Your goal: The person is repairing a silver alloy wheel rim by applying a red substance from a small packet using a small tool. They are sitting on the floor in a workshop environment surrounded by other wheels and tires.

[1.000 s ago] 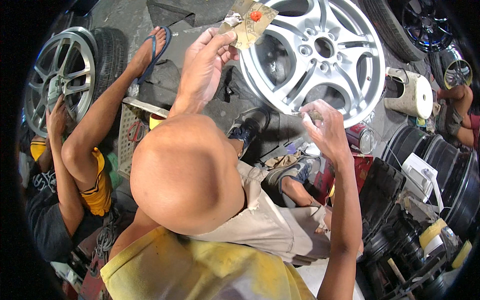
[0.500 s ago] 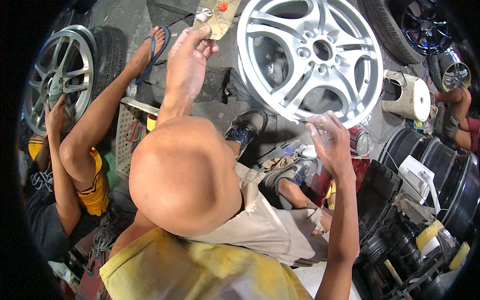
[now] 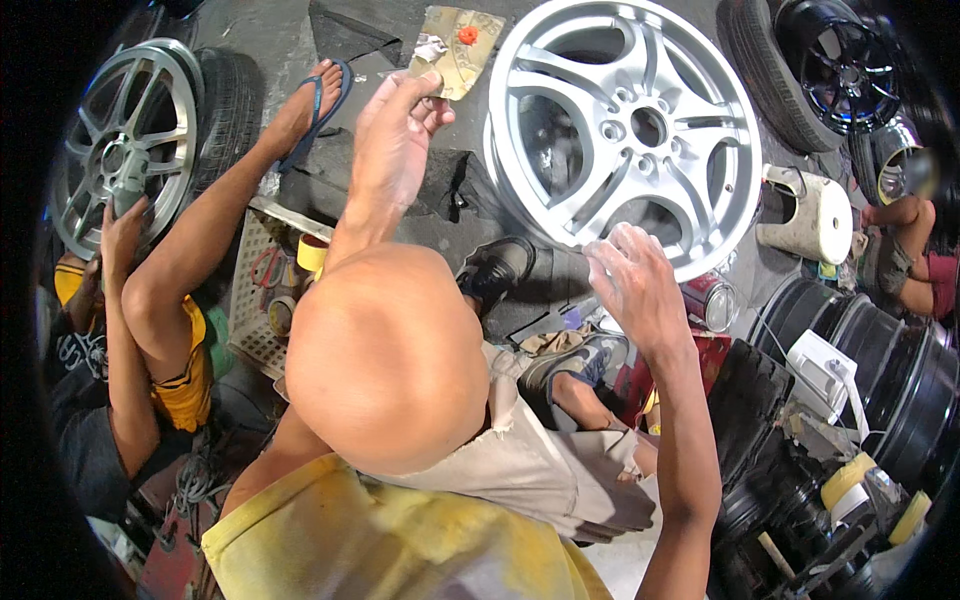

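Observation:
My left hand [image 3: 398, 138] is raised, its thumb and fingers pinching the lower edge of a tan card [image 3: 478, 62]. On the card sit a small orange-red dab and a pale, whitish smear. To its right stands a silver alloy wheel [image 3: 600, 158], its spoked face turned up toward me. My right hand [image 3: 638, 288], dusted white at the fingers, is at the wheel's lower rim with its fingers curled together. Whatever lies between those fingertips is too hidden to make out.
My bent knee [image 3: 390, 360] fills the middle. At left a co-worker holds a grey-green tool [image 3: 130, 182] against another wheel [image 3: 85, 150]. A basket [image 3: 265, 290] stands beside my leg. Right of the silver wheel are a white stool [image 3: 825, 218], a can [image 3: 710, 300] and dark rims [image 3: 880, 350].
My right hand has shifted left along the wheel's lower rim, its fingers more curled over. The whole view has shifted slightly; my left hand keeps its pinch on the card.

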{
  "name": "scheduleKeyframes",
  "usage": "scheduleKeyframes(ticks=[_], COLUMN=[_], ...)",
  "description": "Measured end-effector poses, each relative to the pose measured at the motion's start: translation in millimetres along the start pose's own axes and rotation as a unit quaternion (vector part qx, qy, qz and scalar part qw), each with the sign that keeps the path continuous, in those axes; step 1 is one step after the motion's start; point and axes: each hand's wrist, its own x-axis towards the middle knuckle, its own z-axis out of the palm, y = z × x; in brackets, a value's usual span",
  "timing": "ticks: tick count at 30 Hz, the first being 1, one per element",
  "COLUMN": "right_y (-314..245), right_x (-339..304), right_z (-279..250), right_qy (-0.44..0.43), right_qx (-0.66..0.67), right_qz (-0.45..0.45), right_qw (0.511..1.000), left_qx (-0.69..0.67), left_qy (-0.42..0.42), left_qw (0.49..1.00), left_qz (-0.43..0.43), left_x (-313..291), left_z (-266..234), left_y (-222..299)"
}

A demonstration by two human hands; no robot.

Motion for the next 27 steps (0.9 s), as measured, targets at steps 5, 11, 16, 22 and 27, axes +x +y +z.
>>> scheduleKeyframes(ticks=[5,11,16,22,27], right_y=[-3,-7,-15,-11,-6], right_x=[-4,-32,-72,-131,-139], right_z=[-3,-9,-1,46,71], right_qy=[0.0,0.043,0.092,0.118,0.319], right_qx=[-0.023,0.122,0.264,0.508,0.749], right_qz=[-0.009,0.12,0.25,0.399,0.364], right_qw=[1.0,0.984,0.927,0.755,0.453], left_qx=[0.003,-0.012,0.205,0.489,0.587], left_qy=[0.009,0.02,-0.078,-0.324,-0.378], left_qw=[1.0,0.998,0.975,0.809,0.703], left_qz=[0.011,0.061,0.045,0.026,-0.135], left_x=[1,23,52,125,184], left_z=[-3,-20,3,81,92], left_y=[4,10,10,-26,-67])
